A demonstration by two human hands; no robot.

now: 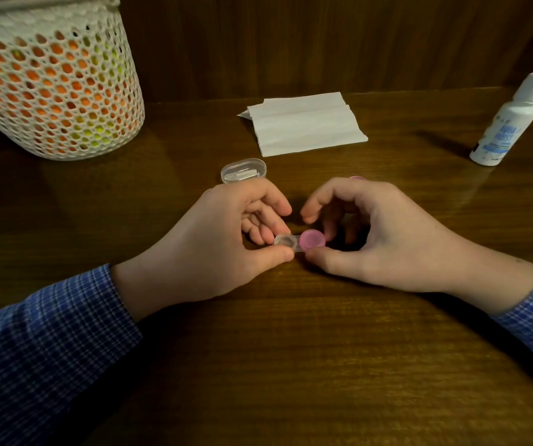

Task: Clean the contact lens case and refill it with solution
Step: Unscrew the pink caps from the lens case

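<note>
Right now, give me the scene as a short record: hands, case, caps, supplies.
left hand: pinches the uncapped end of the lens case
right hand: fingers curled round the pink cap on the other end
left well: open, no cap; contents cannot be told
loose cap: pink edge peeking out behind the right hand
clear box: behind the left hand
tissues: folded, farther back
solution bottle: upright, capped, far right
basket: far left
surface: wooden table
</note>
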